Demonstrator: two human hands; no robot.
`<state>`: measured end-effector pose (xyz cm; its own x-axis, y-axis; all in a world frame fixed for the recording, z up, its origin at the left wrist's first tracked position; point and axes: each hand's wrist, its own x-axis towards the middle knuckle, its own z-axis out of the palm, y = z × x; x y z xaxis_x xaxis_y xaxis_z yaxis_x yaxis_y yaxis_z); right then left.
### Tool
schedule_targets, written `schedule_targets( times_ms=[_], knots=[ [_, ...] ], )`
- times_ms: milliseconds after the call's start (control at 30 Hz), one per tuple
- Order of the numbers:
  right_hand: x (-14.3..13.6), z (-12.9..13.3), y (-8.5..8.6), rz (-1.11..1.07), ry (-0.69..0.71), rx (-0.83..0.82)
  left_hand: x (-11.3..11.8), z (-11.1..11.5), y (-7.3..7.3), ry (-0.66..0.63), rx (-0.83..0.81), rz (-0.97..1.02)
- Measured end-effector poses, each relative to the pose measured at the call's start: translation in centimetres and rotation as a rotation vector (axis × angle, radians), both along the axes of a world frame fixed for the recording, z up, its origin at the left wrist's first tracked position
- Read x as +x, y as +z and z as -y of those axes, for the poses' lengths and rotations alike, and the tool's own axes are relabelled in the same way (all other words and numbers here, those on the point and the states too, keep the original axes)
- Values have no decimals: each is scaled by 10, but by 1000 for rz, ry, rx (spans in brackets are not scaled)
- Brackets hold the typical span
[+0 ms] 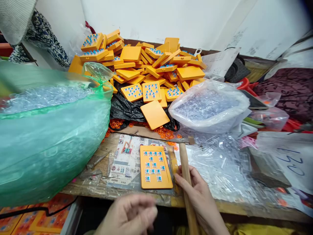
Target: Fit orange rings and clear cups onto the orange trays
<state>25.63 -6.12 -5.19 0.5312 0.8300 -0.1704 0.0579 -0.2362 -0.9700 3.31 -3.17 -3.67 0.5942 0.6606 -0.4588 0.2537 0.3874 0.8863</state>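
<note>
My right hand [198, 192] is closed around a long wooden stick [186, 166] that slants over the table's front edge. Just left of it, an orange plastic board [156, 182] lies flat, with blue-centred clear pieces [153, 171] set in its face. Under that board is a printed sheet [124, 163]. My left hand [133, 212], somewhat blurred, hovers in front of the table edge below the board. Its fingers are curled in towards the thumb, and anything between them is hidden.
Many orange boards [130, 54] are heaped at the back. A green bag [49, 147] of clear plastic pieces bulges on the left; a white bag [207, 122] holds more. Loose clear pieces [225, 169] cover the right side. Orange rings [166, 133] lie behind the sheet.
</note>
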Motion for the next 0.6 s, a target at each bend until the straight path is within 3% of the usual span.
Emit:
schedule_targets(
  times_ms=[100,167,267,367,467,600],
  knots=[
    [-9,-5,-2,-73,69,24,6,-17,-10,66,682,-225],
    [-14,-9,-5,-38,126,24,14,-23,-20,24,914,-305],
    [-18,-11,-12,140,143,44,17,-25,-31,-39,1062,-351],
    [-17,-8,-18,190,159,47,5,-37,-31,78,1167,-402],
    [-11,-4,-21,75,91,54,-7,-70,-23,225,1269,-482],
    [-2,1,-22,-83,-51,39,11,-134,-11,174,1263,-622]
  ],
)
